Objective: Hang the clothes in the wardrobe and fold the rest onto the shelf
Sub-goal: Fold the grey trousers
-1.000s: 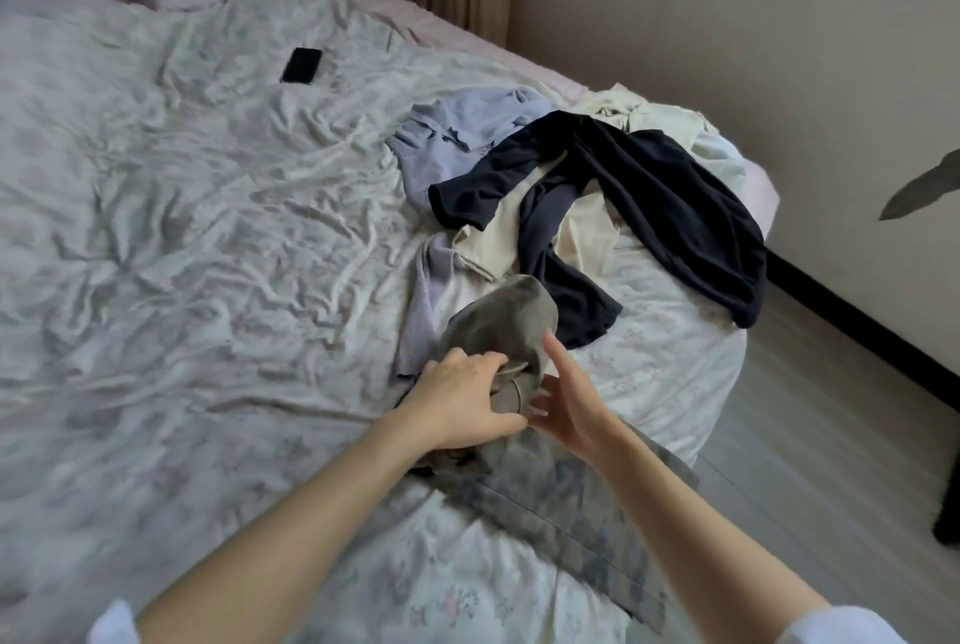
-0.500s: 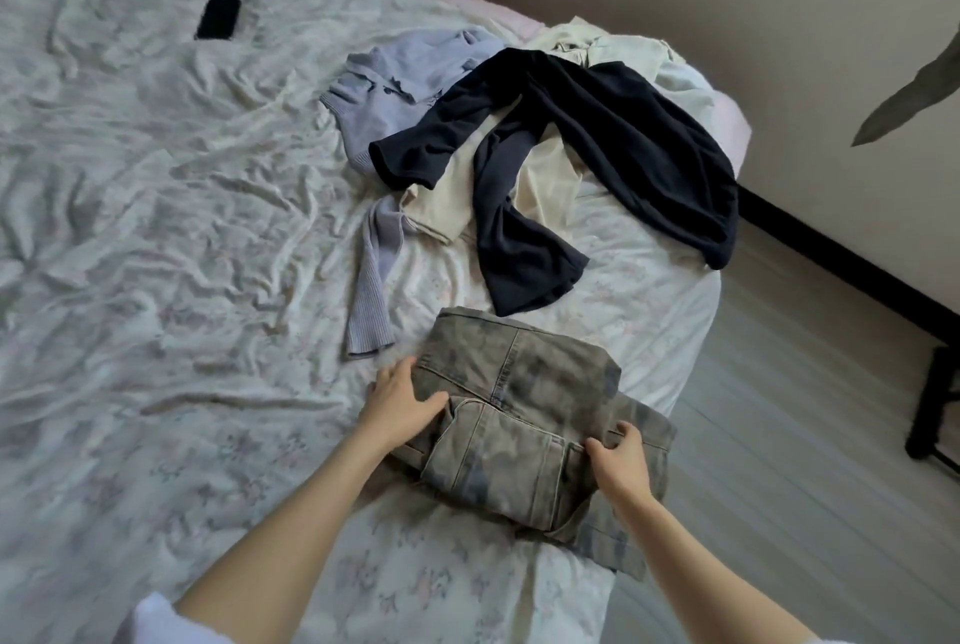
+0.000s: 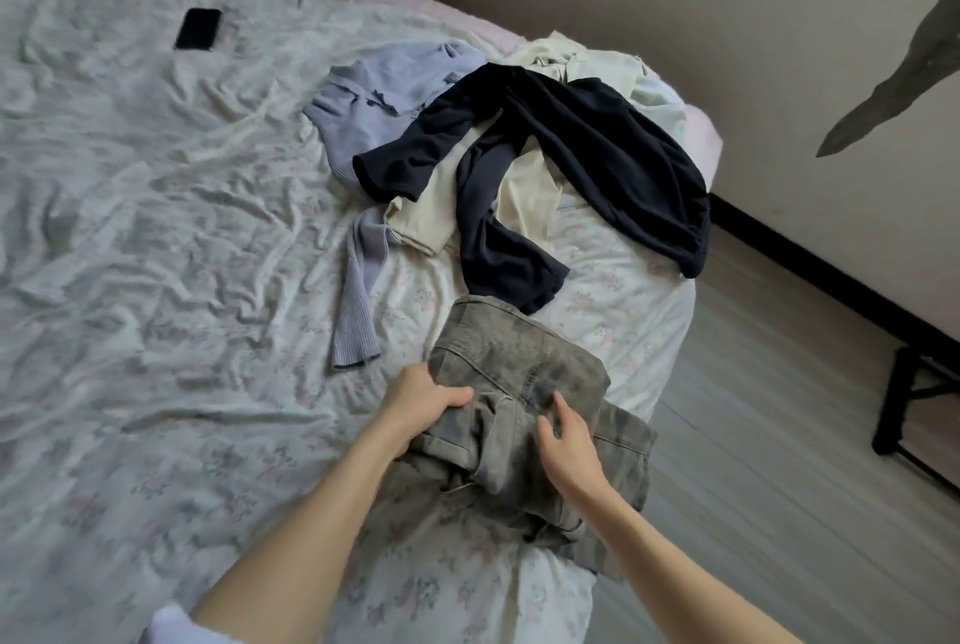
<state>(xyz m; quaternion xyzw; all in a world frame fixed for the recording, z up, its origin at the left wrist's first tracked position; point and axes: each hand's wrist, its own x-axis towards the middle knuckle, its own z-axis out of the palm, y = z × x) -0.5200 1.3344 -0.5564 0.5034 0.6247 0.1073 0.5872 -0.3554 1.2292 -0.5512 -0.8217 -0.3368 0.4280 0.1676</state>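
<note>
Grey washed jeans (image 3: 524,368) lie partly folded at the near right corner of the bed (image 3: 130,254). My left hand (image 3: 421,402) grips a fold of the denim at the jeans' left edge, thumb on top. Resting on the middle of the jeans is my right hand (image 3: 566,441), fingers extended. Behind them lies a pile of clothes: a dark navy garment (image 3: 587,150) on top, a cream garment (image 3: 524,196) under it, and a lilac knit sweater (image 3: 363,124) with one sleeve trailing toward me.
A black phone (image 3: 197,29) lies on the crumpled floral sheet at the far left. The bed's right edge drops to a grey wood floor (image 3: 779,435). A black metal stand (image 3: 914,409) is at the right, and a wall runs behind.
The jeans were laid flat from a raised bundle, then gathered again. My left hand now grips a fold, and my right hand has moved from the right edge to the middle.
</note>
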